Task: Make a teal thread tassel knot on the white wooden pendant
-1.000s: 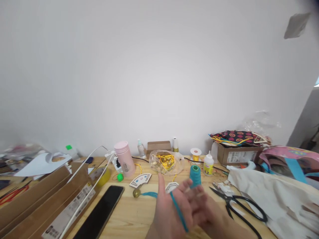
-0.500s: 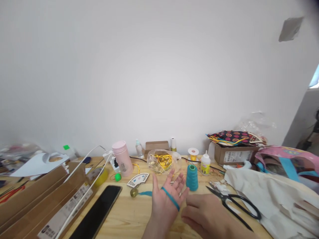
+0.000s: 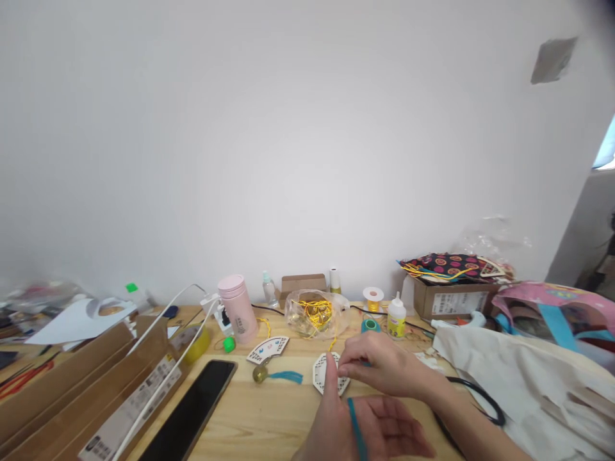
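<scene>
My left hand (image 3: 350, 429) is turned palm up at the lower middle, its thumb raised and its fingers stretched to the right. Teal thread (image 3: 356, 426) is looped across that palm as a flat band. Just above it, my right hand (image 3: 379, 365) is closed, with thumb and fingertips pinched near the left thumb. A bit of teal shows at its fingers; the strand between the hands is hard to see. Behind the hands stands the teal thread cone (image 3: 370, 326), mostly covered by my right hand. A white octagonal lattice piece (image 3: 319, 374) with a yellow cord lies partly behind my left thumb.
Left of the hands lie a fan-shaped piece (image 3: 268, 349), a brass bell (image 3: 260, 374) with teal tassel, and a phone (image 3: 192, 410). Behind are a pink cup (image 3: 239, 310), a bag of yellow cords (image 3: 317, 314) and a glue bottle (image 3: 396, 317). Black-handled scissors (image 3: 485, 400) lie right.
My left hand has tilted to the right and come lower and nearer. The right hand has moved up and forward, crossing above it, now covering much of the cone. The octagonal piece has come into view.
</scene>
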Demonstrator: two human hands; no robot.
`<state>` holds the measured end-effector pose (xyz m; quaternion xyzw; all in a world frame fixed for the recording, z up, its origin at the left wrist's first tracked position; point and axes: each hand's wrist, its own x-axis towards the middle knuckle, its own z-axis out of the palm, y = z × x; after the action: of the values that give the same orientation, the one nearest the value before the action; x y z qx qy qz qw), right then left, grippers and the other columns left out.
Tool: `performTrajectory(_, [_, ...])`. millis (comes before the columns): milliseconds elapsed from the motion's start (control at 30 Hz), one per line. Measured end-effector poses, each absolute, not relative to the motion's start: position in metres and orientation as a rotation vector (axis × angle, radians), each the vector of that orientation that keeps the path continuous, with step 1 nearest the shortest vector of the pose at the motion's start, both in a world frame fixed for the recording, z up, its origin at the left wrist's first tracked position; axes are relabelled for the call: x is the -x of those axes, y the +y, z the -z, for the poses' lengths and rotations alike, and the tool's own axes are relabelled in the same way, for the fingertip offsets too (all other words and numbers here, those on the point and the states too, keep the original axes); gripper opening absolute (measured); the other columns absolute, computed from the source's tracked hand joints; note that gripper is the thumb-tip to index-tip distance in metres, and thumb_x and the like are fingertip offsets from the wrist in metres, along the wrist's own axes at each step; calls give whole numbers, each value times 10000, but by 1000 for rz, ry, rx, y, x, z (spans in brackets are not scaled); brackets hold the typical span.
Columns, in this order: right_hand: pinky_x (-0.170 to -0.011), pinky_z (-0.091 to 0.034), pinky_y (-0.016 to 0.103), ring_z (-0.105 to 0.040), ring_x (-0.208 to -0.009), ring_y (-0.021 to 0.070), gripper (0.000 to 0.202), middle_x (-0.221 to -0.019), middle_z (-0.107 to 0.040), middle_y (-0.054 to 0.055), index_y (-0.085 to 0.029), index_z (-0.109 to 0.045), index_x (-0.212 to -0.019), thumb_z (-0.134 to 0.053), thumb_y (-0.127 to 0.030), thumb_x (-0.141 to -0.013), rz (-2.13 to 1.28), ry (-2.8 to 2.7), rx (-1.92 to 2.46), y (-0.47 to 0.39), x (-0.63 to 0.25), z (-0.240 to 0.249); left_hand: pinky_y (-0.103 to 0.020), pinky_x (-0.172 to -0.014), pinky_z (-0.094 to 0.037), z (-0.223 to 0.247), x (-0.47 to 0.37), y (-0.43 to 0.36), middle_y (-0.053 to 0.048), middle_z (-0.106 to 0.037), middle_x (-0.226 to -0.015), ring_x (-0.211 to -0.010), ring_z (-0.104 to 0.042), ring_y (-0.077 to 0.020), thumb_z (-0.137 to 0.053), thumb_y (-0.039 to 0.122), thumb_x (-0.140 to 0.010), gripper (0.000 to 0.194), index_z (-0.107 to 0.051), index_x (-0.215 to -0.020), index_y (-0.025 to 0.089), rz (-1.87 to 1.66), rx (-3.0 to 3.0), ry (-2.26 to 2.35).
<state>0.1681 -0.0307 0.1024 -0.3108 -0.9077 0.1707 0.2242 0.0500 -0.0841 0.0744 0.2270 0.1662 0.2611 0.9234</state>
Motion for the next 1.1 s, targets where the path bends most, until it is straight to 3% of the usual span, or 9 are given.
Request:
performTrajectory(100, [-495,-387,198,-552,-583,128,240,-666,-647,-2,-181,-657,-757,-431,-220,-827,-498,-2492,913,-35,-169,-82,-429,-777,-373,-85,-44,-83,-180,-615,-798,-805,-554,-285,-171,815,-567,936,-641,-774,32,-576,-485,236])
performTrajectory(233, [-569,-427,254,-575,-677,171,268,-791,-663,41,-190,-627,-807,-361,-210,-839,-416,-2463,957,-54,-170,-70,-416,-853,-344,-94,-34,-62,-152,-634,-887,-891,-554,-265,-300,690,-693,700,-618,-902,103,-863,-385,113])
performTrajectory(467, [-478,-293,203,-546,-553,101,174,-636,-611,-34,-189,-544,-654,-454,-113,-781,-72,-2593,1097,-81,-169,-78,-411,-916,-323,-68,-20,-24,-141,-613,-946,-974,-533,-237,-406,531,-764,481,-600,-937,126,-1176,-298,149])
performTrajectory(567, [-475,-279,209,-550,-590,110,183,-684,-617,-15,-190,-552,-687,-427,-140,-812,-8,-2626,1023,-76,-170,-85,-399,-885,-348,-59,-24,-26,-141,-624,-903,-920,-557,-232,-398,553,-758,510,-603,-918,114,-1163,-280,213])
performTrajectory(733, [-523,-341,208,-547,-647,127,202,-748,-619,20,-197,-614,-787,-432,-263,-848,-82,-2625,917,-53,-172,-106,-296,-688,-406,-58,-42,-49,-112,-634,-732,-694,-582,-189,-362,617,-734,623,-603,-867,58,-906,-324,298])
performTrajectory(933, [-565,-400,248,-552,-648,155,155,-701,-620,28,-202,-652,-765,-535,-298,-799,-299,-2504,802,-27,-171,-112,-401,-719,-383,-71,-59,-73,-125,-587,-652,-670,-562,-244,-253,820,-541,860,-616,-678,53,-654,-340,585])
performTrajectory(1100, [-495,-416,252,-545,-561,161,173,-624,-615,30,-189,-633,-728,-522,-301,-798,-514,-2428,849,-22,-170,-82,-418,-735,-377,-84,-53,-79,-158,-583,-684,-714,-568,-275,-154,844,-514,957,-624,-678,27,-532,-443,370])
